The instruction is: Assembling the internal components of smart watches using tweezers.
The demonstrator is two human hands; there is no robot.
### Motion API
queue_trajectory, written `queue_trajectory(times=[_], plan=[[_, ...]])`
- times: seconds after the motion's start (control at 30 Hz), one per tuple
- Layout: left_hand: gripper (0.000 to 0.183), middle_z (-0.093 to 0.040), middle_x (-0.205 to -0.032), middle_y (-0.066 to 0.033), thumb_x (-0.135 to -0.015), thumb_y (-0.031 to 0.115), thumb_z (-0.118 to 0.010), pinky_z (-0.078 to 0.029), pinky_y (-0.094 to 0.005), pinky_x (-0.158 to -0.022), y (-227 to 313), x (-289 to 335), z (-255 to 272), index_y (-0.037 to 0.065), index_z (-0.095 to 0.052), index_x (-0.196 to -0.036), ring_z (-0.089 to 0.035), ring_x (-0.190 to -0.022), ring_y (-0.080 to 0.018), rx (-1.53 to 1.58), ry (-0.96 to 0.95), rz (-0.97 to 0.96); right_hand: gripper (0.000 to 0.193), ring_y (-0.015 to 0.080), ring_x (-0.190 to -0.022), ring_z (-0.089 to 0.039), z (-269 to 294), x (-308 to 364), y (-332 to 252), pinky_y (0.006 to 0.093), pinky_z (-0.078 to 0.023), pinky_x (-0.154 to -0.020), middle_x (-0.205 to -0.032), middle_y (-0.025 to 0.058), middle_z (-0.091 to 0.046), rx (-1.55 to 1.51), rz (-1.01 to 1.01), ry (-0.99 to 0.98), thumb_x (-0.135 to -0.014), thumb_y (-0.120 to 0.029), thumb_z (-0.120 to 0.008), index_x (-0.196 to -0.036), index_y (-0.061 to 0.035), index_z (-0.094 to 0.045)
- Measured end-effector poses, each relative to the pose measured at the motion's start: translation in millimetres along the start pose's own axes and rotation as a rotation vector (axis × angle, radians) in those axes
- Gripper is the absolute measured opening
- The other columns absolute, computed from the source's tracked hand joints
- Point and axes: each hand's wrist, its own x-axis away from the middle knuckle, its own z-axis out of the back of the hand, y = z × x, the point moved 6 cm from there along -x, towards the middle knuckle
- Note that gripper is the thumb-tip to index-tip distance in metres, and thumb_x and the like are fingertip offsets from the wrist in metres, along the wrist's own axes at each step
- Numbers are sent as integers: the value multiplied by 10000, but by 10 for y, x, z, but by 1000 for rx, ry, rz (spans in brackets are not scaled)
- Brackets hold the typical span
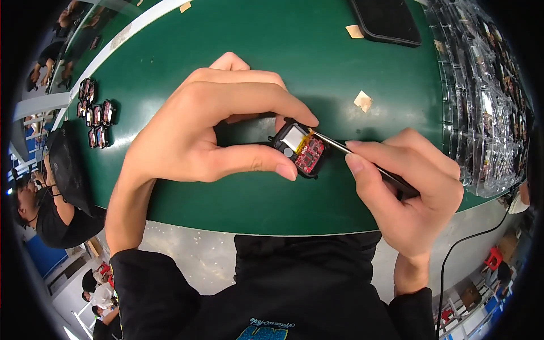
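Note:
Between the thumb and index finger of my left hand [198,122] is a small black electronic device [299,148], its case uncovered. Inside it a silver battery [294,137] with yellow tape along its edge sits beside a red circuit board [310,155]. My right hand [411,187] pinches slim dark tweezers [371,162]. Their tip reaches the device's upper right edge, near the yellow tape; whether it touches cannot be made out.
Several similar small devices [97,113] lie in a group on the green table [272,207] at the left. Clear plastic trays [481,102] of parts are stacked at the right. A black phone-like slab [387,21] lies at the far right, with tan paper pieces [363,101] about.

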Motion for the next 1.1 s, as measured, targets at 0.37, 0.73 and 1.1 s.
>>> queue_trajectory(times=[0.37,0.73,1.1], plan=[[631,-835,-1032,-70,-732,457,-962,-375,-344,-860,22,-2,-14,7,-837,-1157,-708,-870,-190,-23,-44,-30,173,53,-576,-529,15,24,30,228,-338,-521,-746,39,-680,-4,-17,-38,-822,82,-836,-985,26,-846],[511,-819,-989,-46,-776,419,-962,-358,-346,-832,58,-15,-26,33,-831,-1084,-680,-820,-181,-14,-41,-39,203,43,-567,-520,-21,6,38,220,-320,-508,-743,28,-676,-25,-18,-47,-802,101,-834,-987,20,-849],[512,-819,-997,-42,-777,433,-961,-361,-353,-827,64,-8,-45,38,-828,-1075,-668,-809,-182,-21,-48,-34,217,27,-538,-481,-25,32,44,226,-300,-492,-732,18,-666,-11,37,-52,-790,103,-845,-987,11,-853]])
